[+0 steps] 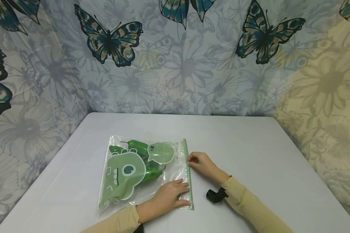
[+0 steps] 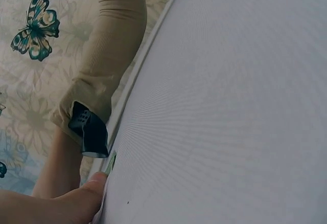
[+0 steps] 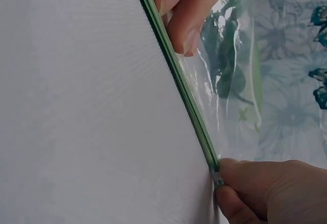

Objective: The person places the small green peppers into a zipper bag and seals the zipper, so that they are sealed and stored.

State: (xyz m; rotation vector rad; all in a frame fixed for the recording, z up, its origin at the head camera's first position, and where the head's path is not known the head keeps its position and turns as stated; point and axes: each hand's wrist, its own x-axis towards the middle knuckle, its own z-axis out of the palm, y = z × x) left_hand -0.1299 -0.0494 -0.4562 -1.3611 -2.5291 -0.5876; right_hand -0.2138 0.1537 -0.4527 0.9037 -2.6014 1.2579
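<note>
A clear zip bag [image 1: 116,176] with a green cartoon print lies on the table, its green closure strip [image 1: 191,184] along the right side. Several green peppers [image 1: 137,148] show inside. My left hand [image 1: 167,198] rests on the bag's lower right with fingers spread, fingertips right at the strip. At the strip's upper part, my right hand [image 1: 203,164] pinches a small slider [image 3: 217,177] between thumb and finger, as the right wrist view shows. The left wrist view catches my left thumb [image 2: 82,203] by the bag's edge.
The white table [image 1: 245,139] carries the bag left of its middle. Behind it hangs a cloth [image 1: 189,81] printed with flowers and butterflies. A black wrist camera [image 1: 216,195] sits at the cuff of my right sleeve [image 1: 250,200].
</note>
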